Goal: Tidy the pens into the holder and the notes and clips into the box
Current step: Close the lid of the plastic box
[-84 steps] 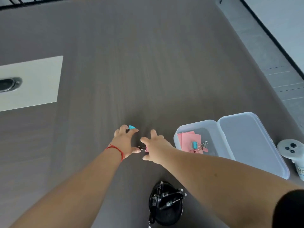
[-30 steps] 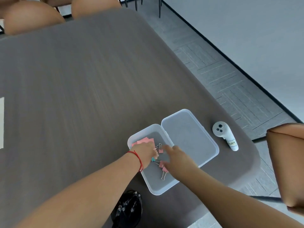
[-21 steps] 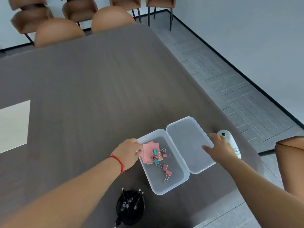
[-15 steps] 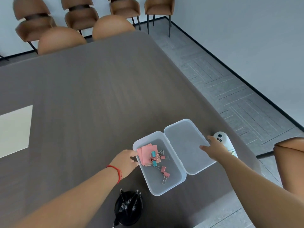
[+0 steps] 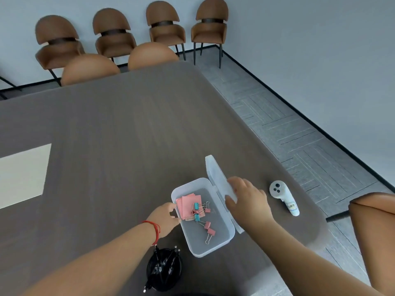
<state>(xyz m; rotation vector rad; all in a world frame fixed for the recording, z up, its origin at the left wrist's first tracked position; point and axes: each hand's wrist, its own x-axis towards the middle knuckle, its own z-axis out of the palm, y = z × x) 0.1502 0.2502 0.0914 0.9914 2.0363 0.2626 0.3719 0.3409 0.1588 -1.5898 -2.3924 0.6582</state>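
The box (image 5: 210, 245) sat near the table's (image 5: 119, 133) right edge, its lid (image 5: 215, 178) tipped up on edge along the box's right side. The right hand (image 5: 248, 201) gripped that lid — fingers (image 5: 236, 182) curled over its outer face, thumb on the side facing the box. The left hand (image 5: 164, 216) pressed against the box's left wall, fingers bent; whether it pinched the rim could not be told. Inside the box lay pink notes (image 5: 189, 205) and pink and teal clips (image 5: 202, 216). The holder (image 5: 163, 269) stood just nearer the person than the box, pens (image 5: 168, 257) in it. A white device (image 5: 284, 197) lay right of the box.
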